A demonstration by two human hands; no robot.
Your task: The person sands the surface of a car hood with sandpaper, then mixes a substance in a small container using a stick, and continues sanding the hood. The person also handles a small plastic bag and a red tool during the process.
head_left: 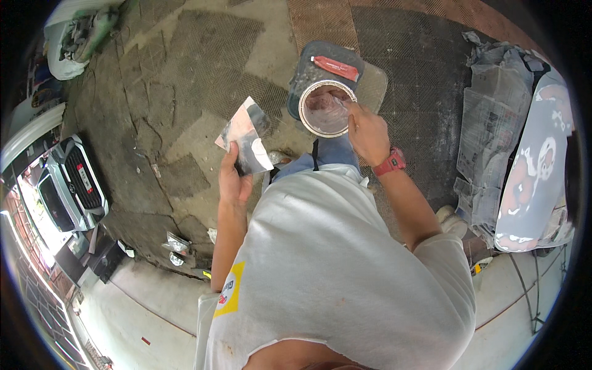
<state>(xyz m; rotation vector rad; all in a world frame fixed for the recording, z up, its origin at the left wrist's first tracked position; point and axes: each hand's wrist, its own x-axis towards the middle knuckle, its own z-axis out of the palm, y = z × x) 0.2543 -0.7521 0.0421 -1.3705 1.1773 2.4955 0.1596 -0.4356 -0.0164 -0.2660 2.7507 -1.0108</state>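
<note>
In my left hand [234, 177] is a thin flat board [246, 137] smeared with pink, grey and white, held by its near edge with the thumb on top. My right hand [369, 132] is closed at the right rim of a round open can [327, 134]. Whatever its fingers grip is hidden. Pinkish-brown paste [325, 108] coats the inside of the can. Just beyond the can, a red tube [335, 67] lies on a dark rounded stool top or tray [300, 73]. A red watch [390, 161] is on my right wrist.
At the right stands a grey-white car panel [535, 166] with sanded patches, beside newspaper masking [484, 123]. A car [73, 182] is at the left. Worn textured mats [203, 49] cover the floor. Crumpled scraps [177, 242] lie near the left kerb, and cables [533, 290] hang at lower right.
</note>
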